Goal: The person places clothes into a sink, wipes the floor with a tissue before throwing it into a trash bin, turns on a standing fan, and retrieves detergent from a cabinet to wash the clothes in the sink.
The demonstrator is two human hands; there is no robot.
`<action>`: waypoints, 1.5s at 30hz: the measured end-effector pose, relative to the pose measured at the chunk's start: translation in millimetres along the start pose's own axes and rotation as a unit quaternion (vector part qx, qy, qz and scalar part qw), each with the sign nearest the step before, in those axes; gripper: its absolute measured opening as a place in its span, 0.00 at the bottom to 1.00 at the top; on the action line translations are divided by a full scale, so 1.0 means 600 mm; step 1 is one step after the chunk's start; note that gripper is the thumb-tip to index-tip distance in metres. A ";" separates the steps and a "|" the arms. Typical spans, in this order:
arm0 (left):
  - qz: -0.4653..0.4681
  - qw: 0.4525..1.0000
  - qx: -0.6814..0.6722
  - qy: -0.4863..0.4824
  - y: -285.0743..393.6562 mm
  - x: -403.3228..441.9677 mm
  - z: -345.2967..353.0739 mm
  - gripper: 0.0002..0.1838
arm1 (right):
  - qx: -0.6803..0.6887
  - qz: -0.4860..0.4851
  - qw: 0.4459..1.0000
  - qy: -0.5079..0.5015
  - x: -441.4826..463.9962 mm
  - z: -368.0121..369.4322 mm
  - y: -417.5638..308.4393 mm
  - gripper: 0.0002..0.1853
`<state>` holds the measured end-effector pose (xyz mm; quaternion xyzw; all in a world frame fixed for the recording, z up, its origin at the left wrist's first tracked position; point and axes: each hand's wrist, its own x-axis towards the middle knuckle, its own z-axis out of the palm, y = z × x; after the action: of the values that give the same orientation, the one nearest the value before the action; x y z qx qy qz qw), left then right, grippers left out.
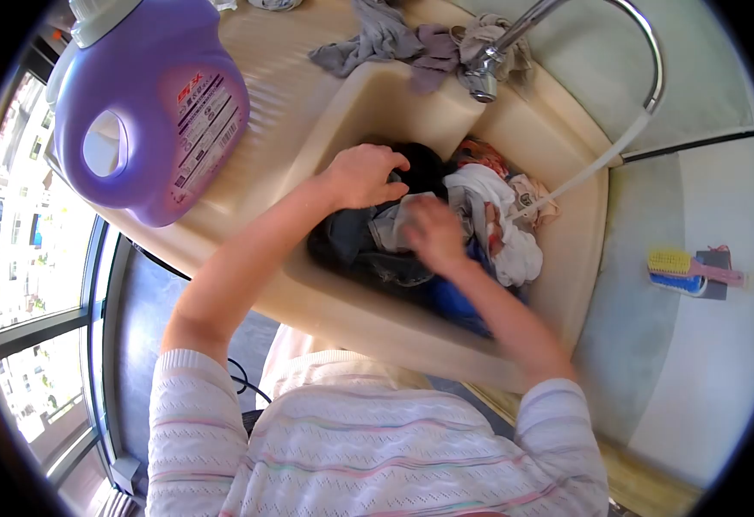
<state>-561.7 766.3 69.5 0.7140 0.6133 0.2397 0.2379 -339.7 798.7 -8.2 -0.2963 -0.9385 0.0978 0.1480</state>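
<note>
Over the left part of the sink basin (pixel 377 302), my left hand (pixel 366 177) has its fingers bent and apart from the thumb, just above black cloth (pixel 421 165). I see nothing held in it. My right hand (pixel 435 237), smeared by motion, is over a grey cloth (pixel 390 228) in the middle of the heap; whether it grips the cloth does not show. Dark garments (pixel 347 233) lie on the left side, and blue cloth (pixel 463 302) is partly under my right forearm. White clothing (pixel 515 254) is bunched on the right, beside a red patterned piece (pixel 480 155).
A chrome faucet (pixel 483 77) with a white hose (pixel 601 159) reaches over the basin. Grey socks (pixel 368 43) lie on the back rim. A large purple detergent bottle (pixel 157 103) stands on the ribbed washboard (pixel 282 52) at left. Brushes (pixel 678 269) hang on the right wall.
</note>
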 end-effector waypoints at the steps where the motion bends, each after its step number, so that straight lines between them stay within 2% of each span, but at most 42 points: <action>1: -0.006 1.000 -0.023 0.011 -0.014 -0.006 0.012 0.18 | -0.037 -0.043 0.998 -0.002 0.004 0.035 -0.026 0.21; 2: -0.013 0.996 -0.067 0.057 -0.024 -0.012 0.026 0.15 | -0.070 -0.026 0.997 -0.012 0.015 0.055 -0.032 0.21; 4: 0.030 0.996 -0.039 0.071 -0.041 0.001 0.025 0.13 | -0.133 0.010 0.991 -0.033 0.040 0.091 -0.035 0.21; 5: 0.052 0.996 -0.029 0.072 -0.039 0.004 0.028 0.12 | -0.111 0.019 0.991 -0.071 0.049 0.104 -0.022 0.21; 6: 0.035 0.990 -0.054 0.127 -0.036 0.008 0.034 0.09 | -0.090 0.028 0.990 -0.104 0.067 0.113 0.005 0.21; 7: 0.031 0.991 -0.045 0.122 -0.040 0.009 0.037 0.09 | -0.069 0.033 0.988 -0.133 0.084 0.122 0.026 0.21; 10: 0.019 0.994 -0.024 0.108 -0.046 0.003 0.036 0.09 | -0.032 0.021 0.999 -0.029 0.087 0.137 0.037 0.20; 13: 0.011 0.995 -0.020 0.099 -0.043 0.006 0.034 0.09 | -0.023 0.041 0.999 -0.021 0.076 0.120 0.027 0.24; 16: 0.007 0.996 -0.013 0.087 -0.043 0.003 0.033 0.08 | 0.119 0.147 0.979 -0.070 0.037 0.035 0.026 0.29; 19: 0.011 0.998 -0.007 0.067 -0.042 0.003 0.038 0.08 | 0.168 0.298 0.905 -0.252 -0.017 -0.007 0.028 0.34; 21: 0.005 0.999 0.001 0.053 -0.043 0.005 0.034 0.08 | 0.131 0.210 0.940 -0.233 -0.034 -0.028 -0.005 0.34; 23: -0.028 1.000 0.007 -0.005 -0.036 0.006 0.023 0.11 | 0.077 0.104 0.964 -0.233 -0.044 -0.054 -0.033 0.34; 24: -0.045 0.998 0.009 -0.034 -0.033 0.007 0.020 0.12 | 0.096 0.077 0.972 -0.200 -0.053 -0.061 -0.032 0.29; 28: -0.047 0.998 0.021 -0.044 -0.032 0.008 0.019 0.13 | 0.286 0.220 0.906 -0.220 -0.053 -0.071 0.007 0.20; 31: -0.051 0.997 0.018 -0.051 -0.030 0.007 0.017 0.13 | 0.408 0.276 0.848 -0.196 -0.050 -0.068 0.026 0.20; 32: -0.052 0.997 0.019 -0.053 -0.029 0.007 0.016 0.13 | 0.442 0.293 0.822 -0.208 -0.046 -0.071 0.030 0.21; 35: -0.049 0.997 0.021 -0.052 -0.029 0.006 0.015 0.14 | 0.446 0.284 0.834 -0.159 -0.033 -0.077 0.038 0.20; 36: -0.047 0.997 0.021 -0.051 -0.029 0.006 0.015 0.14 | 0.483 0.291 0.809 -0.164 -0.027 -0.084 0.039 0.22; 40: -0.047 0.997 0.020 -0.060 -0.031 0.008 0.016 0.14 | 0.471 0.255 0.842 -0.074 -0.005 -0.079 0.043 0.20; 43: -0.048 0.997 0.019 -0.059 -0.027 0.005 0.014 0.13 | 0.345 0.159 0.925 0.000 0.000 -0.023 0.031 0.19; 44: -0.050 0.997 0.019 -0.059 -0.027 0.007 0.016 0.13 | 0.176 0.091 0.980 -0.023 -0.007 0.012 -0.004 0.20; 45: -0.054 0.997 0.018 -0.059 -0.028 0.007 0.019 0.13 | 0.001 0.019 0.999 -0.050 -0.015 0.044 -0.036 0.21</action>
<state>-566.8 772.4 50.4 0.6973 0.6397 0.1726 0.2736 -352.9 773.3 -28.9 -0.3092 -0.9387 0.1160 0.0994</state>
